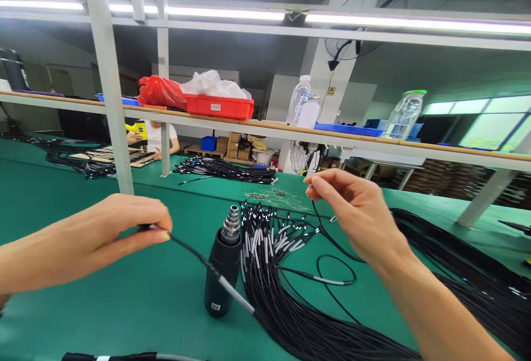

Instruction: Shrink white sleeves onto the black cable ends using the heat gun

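My left hand (136, 223) pinches a black cable (191, 247) near its end, between thumb and fingers. A grey sleeve (236, 294) sits along that cable, which runs down to the right past a hot air gun (222, 278). The gun stands upright with its stepped metal nozzle pointing up. My right hand (352, 200) is raised with thumb and fingertips pinched together; a thin black cable (318, 214) hangs below the fingertips, its tip hidden by them. Between my hands lies a large bundle of black cables (286, 300) with grey sleeves and white-marked ends.
More black cables lie at the right (464, 261), on the far side (224, 170) and far left (83, 156). A shelf (265, 127) crosses ahead, carrying a red bin (219, 106) and bottles (404, 115). A person (155, 137) with a yellow tool works beyond a white post (110, 73).
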`<action>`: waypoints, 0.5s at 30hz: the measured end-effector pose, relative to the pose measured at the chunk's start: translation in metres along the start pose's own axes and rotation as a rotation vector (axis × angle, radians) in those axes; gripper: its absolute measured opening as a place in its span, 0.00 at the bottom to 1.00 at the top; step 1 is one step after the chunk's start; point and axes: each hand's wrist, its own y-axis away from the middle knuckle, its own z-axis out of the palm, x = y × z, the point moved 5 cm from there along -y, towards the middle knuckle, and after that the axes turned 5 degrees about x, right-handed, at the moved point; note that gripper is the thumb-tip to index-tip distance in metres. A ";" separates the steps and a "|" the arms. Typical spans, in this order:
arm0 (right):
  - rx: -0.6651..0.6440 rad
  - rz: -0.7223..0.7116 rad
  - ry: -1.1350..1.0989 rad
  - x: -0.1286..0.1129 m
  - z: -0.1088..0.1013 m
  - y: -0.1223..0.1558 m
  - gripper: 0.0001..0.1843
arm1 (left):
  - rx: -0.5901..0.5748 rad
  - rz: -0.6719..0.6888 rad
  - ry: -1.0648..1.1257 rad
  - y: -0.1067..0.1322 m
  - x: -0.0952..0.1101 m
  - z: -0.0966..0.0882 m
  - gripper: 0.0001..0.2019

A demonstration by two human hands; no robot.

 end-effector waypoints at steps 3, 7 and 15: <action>-0.092 -0.129 -0.002 -0.055 0.018 0.023 0.10 | -0.068 0.211 0.006 -0.026 0.045 0.000 0.12; -0.463 -0.085 -0.029 -0.079 0.047 0.046 0.09 | -0.018 0.294 0.046 -0.048 0.075 0.006 0.12; -0.653 0.139 -0.106 -0.043 0.075 0.045 0.13 | -0.047 0.162 0.047 -0.054 0.061 0.028 0.15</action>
